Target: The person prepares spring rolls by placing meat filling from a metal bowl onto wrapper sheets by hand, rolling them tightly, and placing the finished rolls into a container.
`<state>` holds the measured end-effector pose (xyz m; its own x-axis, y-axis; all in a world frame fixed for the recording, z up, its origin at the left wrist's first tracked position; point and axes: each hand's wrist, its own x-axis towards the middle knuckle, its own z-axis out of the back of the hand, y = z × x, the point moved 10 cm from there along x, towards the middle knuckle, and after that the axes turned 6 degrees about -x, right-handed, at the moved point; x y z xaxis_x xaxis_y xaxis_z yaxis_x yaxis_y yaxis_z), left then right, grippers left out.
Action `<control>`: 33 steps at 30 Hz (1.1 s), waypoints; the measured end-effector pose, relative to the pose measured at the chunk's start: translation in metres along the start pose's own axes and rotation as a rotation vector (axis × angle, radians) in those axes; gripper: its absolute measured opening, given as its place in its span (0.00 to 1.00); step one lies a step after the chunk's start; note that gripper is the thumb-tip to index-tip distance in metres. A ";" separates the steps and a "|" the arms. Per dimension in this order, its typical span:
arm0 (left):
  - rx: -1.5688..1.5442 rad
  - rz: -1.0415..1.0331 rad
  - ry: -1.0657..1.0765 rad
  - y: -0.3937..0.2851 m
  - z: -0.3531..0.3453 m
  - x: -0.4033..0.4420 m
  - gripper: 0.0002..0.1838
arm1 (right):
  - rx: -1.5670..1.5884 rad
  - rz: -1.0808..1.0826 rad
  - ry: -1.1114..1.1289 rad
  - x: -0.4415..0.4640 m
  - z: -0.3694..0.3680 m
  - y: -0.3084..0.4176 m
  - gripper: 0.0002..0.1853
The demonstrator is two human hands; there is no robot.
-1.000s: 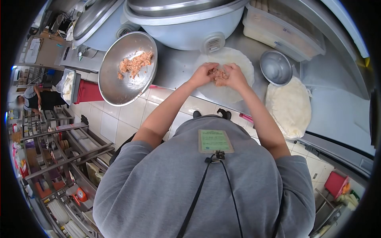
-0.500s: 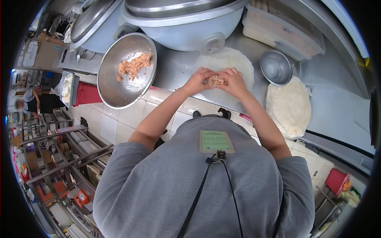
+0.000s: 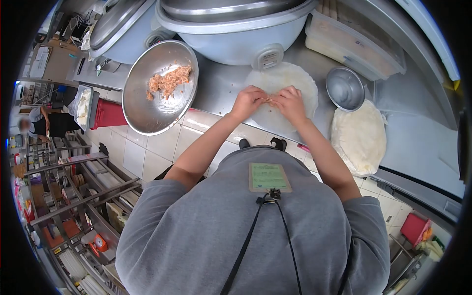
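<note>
A thin, pale round wrapper sheet (image 3: 303, 83) lies on the steel counter under my hands. My left hand (image 3: 250, 103) is closed at its near left part, fingertips pinching a small lump of pinkish minced filling (image 3: 270, 100). From the other side my right hand (image 3: 289, 104) pinches the same lump, and the fingertips of both hands nearly meet. Most of the lump is hidden behind the fingers. To the left, a large steel bowl (image 3: 135, 105) is tilted towards me and holds more minced filling (image 3: 169, 81).
A small steel bowl (image 3: 345, 88) and a stack of pale wrappers (image 3: 359, 140) are on the right. Big lidded blue tubs (image 3: 231, 42) and a clear plastic box (image 3: 356, 44) line the back. Shelving (image 3: 83, 196) and another person (image 3: 39, 120) are at far left.
My hands have drawn closer around the filling, and less of it shows between the fingers. The view has shifted slightly; the bowls and wrapper stay in place.
</note>
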<state>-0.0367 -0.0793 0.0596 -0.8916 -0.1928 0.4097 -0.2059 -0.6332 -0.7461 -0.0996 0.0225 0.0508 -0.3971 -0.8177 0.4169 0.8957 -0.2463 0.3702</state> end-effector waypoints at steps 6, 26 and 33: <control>0.082 0.050 -0.005 0.015 0.002 -0.006 0.07 | -0.224 0.070 0.150 0.014 -0.025 0.015 0.11; 0.068 0.103 -0.068 0.041 0.007 -0.017 0.11 | -0.030 0.022 0.155 0.032 -0.049 0.013 0.10; -0.031 0.076 -0.118 0.026 0.021 -0.013 0.07 | 0.111 0.064 0.031 0.038 -0.021 0.026 0.08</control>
<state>-0.0222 -0.1094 0.0458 -0.8519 -0.3275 0.4088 -0.1535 -0.5901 -0.7926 -0.0877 -0.0260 0.0587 -0.3316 -0.8459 0.4178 0.8908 -0.1350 0.4338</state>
